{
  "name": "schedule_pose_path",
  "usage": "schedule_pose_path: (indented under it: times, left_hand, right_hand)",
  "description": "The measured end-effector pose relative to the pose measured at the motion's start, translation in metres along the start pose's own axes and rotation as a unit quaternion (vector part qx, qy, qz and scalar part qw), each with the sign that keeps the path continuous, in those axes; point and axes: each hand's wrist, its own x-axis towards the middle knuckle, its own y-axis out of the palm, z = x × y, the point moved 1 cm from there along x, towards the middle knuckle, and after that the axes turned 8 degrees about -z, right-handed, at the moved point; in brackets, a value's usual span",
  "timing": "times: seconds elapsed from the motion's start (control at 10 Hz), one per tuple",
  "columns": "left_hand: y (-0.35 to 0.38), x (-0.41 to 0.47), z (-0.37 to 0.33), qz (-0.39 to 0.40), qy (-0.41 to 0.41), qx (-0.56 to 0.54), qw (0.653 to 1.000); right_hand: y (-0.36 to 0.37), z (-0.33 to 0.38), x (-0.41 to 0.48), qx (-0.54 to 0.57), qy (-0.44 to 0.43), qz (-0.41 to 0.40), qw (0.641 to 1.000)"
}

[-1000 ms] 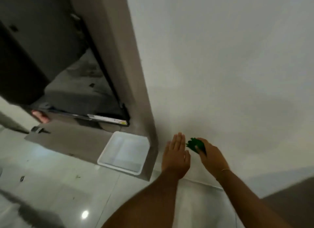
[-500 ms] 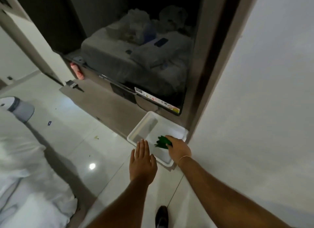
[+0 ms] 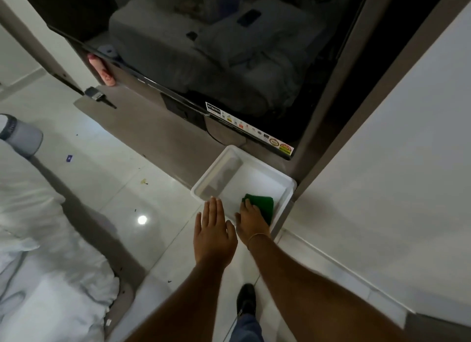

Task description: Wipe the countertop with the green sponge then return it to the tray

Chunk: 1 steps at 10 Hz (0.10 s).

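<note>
The green sponge [image 3: 263,203] lies in the near right corner of the white tray [image 3: 257,172]. This tray sits at the right end of the brown countertop [image 3: 158,135], against a grey post. My right hand [image 3: 251,223] rests on the sponge with its fingers curled over the sponge's left edge. My left hand [image 3: 214,234] hovers flat with fingers apart, just outside the tray's near rim, holding nothing. The rest of the tray holds nothing.
A dark television screen [image 3: 229,61] stands behind the counter. A pink object [image 3: 102,73] and a small brush [image 3: 95,94] lie at the counter's left end. White bedding [image 3: 38,239] fills the left, a white wall [image 3: 382,163] the right. My shoe [image 3: 246,299] is on the tiled floor.
My right hand carried the sponge leftward from the white wall and down into the tray's near right corner. My left hand moved along beside it, and the view swung left.
</note>
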Motion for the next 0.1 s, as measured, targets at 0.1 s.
schedule_pose_path:
  times: [0.1]
  left_hand:
    - [-0.0052,0.0027,-0.018,0.02,0.019,-0.004,1.0]
  right_hand:
    - [-0.0146,-0.0096,-0.0046,0.04,-0.008,-0.019,0.999]
